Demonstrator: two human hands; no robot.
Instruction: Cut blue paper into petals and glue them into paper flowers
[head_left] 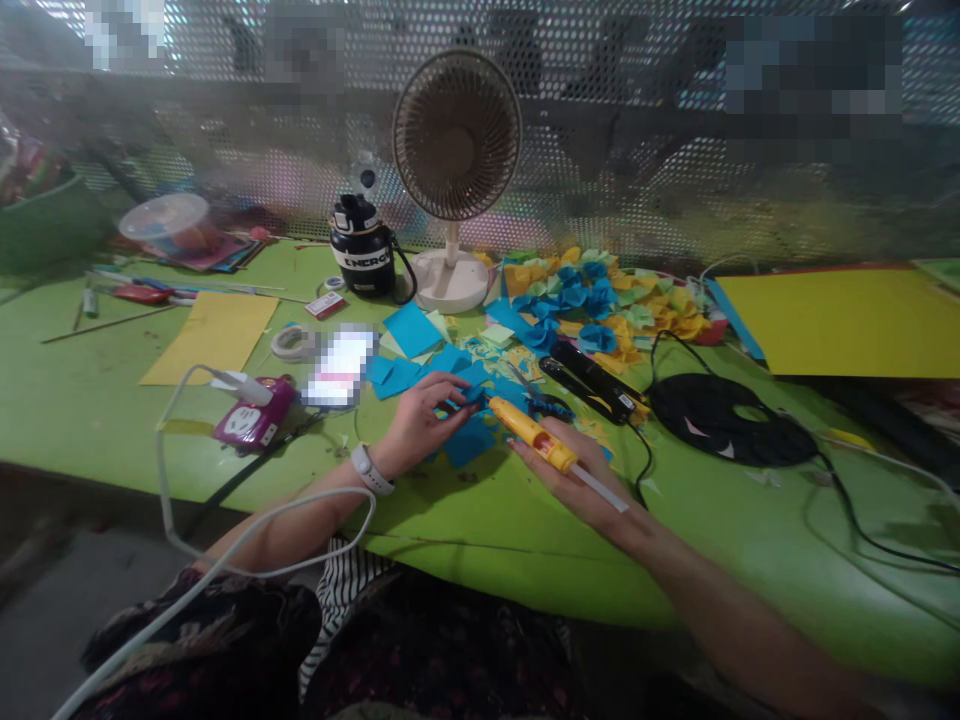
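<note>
My left hand pinches a small blue paper piece over the green table, with a white watch on its wrist. My right hand holds a yellow glue gun with a white glue stick out its back; the nozzle points at the blue piece. Loose blue paper squares lie just beyond my hands.
A small fan and a black jug stand at the back. A pile of blue, yellow and green paper flowers lies right of the fan. Yellow sheets, a black cable coil, a pink socket and tape surround me.
</note>
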